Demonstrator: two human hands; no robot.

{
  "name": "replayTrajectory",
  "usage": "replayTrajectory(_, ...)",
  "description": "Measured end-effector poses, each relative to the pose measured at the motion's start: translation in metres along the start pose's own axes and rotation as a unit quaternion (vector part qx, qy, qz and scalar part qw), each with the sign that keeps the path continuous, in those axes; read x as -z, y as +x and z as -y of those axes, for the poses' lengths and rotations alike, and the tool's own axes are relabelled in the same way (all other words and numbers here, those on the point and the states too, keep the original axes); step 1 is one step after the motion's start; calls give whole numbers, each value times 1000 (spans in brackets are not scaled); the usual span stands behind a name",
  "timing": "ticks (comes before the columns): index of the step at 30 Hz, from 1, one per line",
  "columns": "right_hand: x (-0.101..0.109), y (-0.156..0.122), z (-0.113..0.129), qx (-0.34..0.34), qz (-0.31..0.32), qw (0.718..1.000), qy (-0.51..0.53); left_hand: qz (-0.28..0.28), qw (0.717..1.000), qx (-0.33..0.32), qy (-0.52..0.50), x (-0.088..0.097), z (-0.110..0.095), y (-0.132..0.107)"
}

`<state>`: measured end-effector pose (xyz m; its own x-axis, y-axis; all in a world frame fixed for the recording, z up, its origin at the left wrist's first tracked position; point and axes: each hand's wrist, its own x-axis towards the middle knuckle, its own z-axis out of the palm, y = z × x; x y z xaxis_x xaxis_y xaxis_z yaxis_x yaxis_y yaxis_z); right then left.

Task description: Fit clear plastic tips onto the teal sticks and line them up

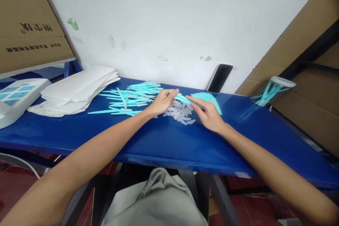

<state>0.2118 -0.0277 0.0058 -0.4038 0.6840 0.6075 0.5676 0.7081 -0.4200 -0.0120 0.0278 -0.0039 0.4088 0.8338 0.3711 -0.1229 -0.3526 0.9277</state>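
Observation:
Over the blue table, my left hand (pixel 164 101) pinches one end of a slim turquoise eyebrow razor (pixel 183 98). The thumb and fingers of my right hand (pixel 209 113) close on its other end; whether more than one razor is held is too small to tell. Below my hands lies a heap of small translucent blade caps (pixel 181 113). A loose pile of turquoise razors (pixel 127 99) spreads to the left of my left hand. Behind my right hand, more razors (pixel 208 97) lie side by side in a neat row, partly hidden by it.
White paper sheets or bags (pixel 76 88) are stacked at the left, beside a white device (pixel 23 95). A phone (pixel 220 78) leans on the wall. At the right, a clear tub (pixel 272 91) lies tilted with turquoise sticks inside. Cardboard boxes (pixel 31 17) flank the blue table (pixel 169 144).

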Motion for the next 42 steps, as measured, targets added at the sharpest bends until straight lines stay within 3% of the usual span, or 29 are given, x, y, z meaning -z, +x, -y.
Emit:
replayTrajectory(2, 1, 1, 0, 9, 4, 1000, 1, 25, 999, -14, -26, 1, -2, 0)
replayTrajectory(6, 2, 1, 3, 14, 3, 1000, 1, 10, 999, -33, -23, 2, -7, -1)
replayTrajectory(14, 4, 0, 7, -14, 16, 1000, -8, 21, 991, -73, 106, 6, -13, -9)
replayTrajectory(19, 4, 0, 4, -50, 7, 998, 34, 9, 952, -125, 278, 8, -20, -12)
replayTrajectory(23, 5, 2, 3, -81, 10, 992, 98, 26, 922, -148, 356, 13, -23, -9)
replayTrajectory(26, 5, 3, 2, -95, 23, 988, 116, 25, 919, -164, 357, 12, -23, -9)
replayTrajectory(29, 5, 2, 1, -67, 33, 993, 90, 16, 928, -170, 333, 8, -21, -11)
replayTrajectory(36, 9, -1, 8, 18, 35, 996, -80, 19, 946, -138, 293, 3, -24, -14)
replayTrajectory(42, 13, -2, 11, 26, 73, 995, -63, 26, 951, -131, 279, 1, -24, -15)
